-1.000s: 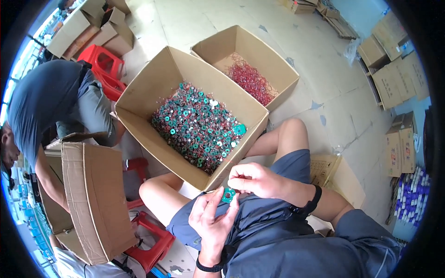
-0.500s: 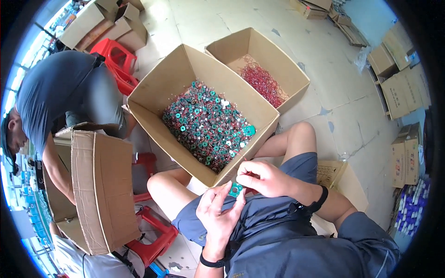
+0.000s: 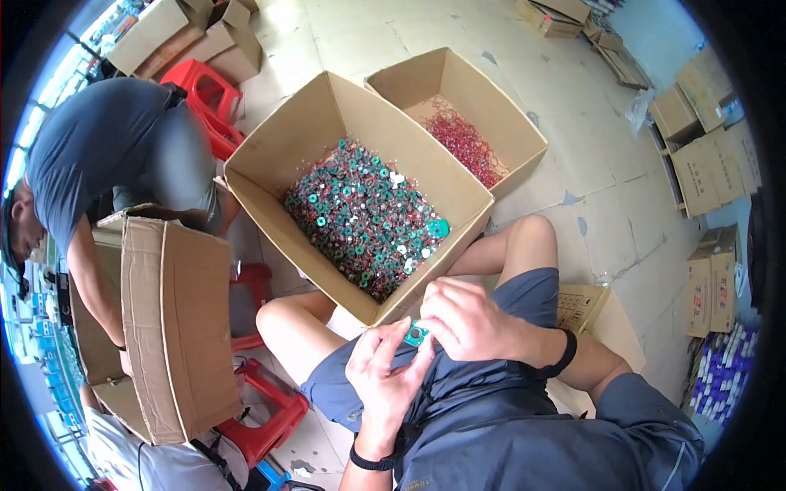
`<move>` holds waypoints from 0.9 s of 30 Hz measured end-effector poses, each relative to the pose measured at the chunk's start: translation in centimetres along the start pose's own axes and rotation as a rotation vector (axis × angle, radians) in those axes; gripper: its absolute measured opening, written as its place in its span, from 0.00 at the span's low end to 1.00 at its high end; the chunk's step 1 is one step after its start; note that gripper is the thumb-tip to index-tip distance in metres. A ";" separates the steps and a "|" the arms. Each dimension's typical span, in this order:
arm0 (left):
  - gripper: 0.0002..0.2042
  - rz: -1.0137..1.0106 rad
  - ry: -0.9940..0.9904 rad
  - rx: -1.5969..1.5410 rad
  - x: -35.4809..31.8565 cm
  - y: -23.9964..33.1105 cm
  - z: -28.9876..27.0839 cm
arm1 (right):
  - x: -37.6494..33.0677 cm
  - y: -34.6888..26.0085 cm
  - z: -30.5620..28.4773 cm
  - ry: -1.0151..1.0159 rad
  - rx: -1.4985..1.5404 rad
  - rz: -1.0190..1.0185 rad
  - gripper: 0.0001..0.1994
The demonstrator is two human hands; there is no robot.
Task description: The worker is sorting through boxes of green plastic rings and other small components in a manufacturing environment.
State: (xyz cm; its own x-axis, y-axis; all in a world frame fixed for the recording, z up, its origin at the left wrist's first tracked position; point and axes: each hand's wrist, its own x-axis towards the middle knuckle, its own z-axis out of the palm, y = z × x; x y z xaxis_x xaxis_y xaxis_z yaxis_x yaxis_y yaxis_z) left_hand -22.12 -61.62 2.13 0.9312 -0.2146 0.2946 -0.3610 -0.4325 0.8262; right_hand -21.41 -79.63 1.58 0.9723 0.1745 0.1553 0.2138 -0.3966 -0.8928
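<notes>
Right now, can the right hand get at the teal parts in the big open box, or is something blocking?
Probably yes. The right hand sits at the open box's near corner; no flap covers the teal parts. But both it and the left hand are pinching a small teal piece.

the large open cardboard box [image 3: 270,176] of small teal-and-red round parts [image 3: 360,217] stands directly ahead of the seated person's knees, its near corner just above both hands; its top is open from above. behind it, touching, a smaller open cardboard box [image 3: 499,102] holding red loops [image 3: 467,146]. to the left, a second person [image 3: 98,155] leaning over a tall brown carton [image 3: 176,327] and red plastic stools [image 3: 266,417] close that side. pale floor [image 3: 589,164] to the right lies open.
</notes>
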 end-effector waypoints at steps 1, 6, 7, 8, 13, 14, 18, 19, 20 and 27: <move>0.19 -0.003 0.000 0.000 -0.1 0.1 0.0 | 0.4 0.0 -0.2 0.103 -0.404 -0.394 0.10; 0.19 0.027 0.019 0.074 -0.1 -0.3 0.1 | -0.1 0.6 0.3 -0.174 0.602 0.530 0.06; 0.19 0.026 0.023 0.075 -0.1 -0.3 0.1 | 0.1 0.3 0.2 -0.178 0.600 0.529 0.06; 0.20 0.027 0.020 0.055 -0.1 -0.4 0.1 | 0.4 -0.2 -0.2 -0.062 0.064 0.046 0.07; 0.20 0.048 0.012 0.016 -0.4 0.2 -0.4 | 0.3 0.8 -0.4 -0.327 0.881 0.643 0.08; 0.20 0.052 0.012 0.011 -0.6 -0.1 -0.3 | 0.0 0.2 0.3 -0.184 0.598 0.492 0.09; 0.20 -0.044 -0.017 0.012 -0.7 -0.4 -0.1 | 0.4 -0.2 -0.1 0.012 -0.511 -0.433 0.08; 0.19 -0.016 0.004 0.016 -0.6 -0.2 -0.1 | 0.3 0.2 -0.1 -0.147 0.034 0.106 0.05; 0.19 -0.016 0.001 0.014 -0.6 -0.3 0.0 | 0.1 0.4 -0.1 -0.291 0.586 0.641 0.04; 0.18 -0.068 -0.002 0.033 -0.1 -0.5 0.2 | 0.5 0.2 0.0 -0.242 0.497 0.586 0.12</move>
State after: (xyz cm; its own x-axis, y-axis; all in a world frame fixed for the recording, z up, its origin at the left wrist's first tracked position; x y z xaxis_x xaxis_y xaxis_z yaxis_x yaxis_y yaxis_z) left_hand -22.07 -61.57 1.62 0.9536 -0.1855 0.2371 -0.2982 -0.4749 0.8279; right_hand -20.86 -79.60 1.43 0.8539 0.2752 -0.4417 -0.4469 -0.0471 -0.8933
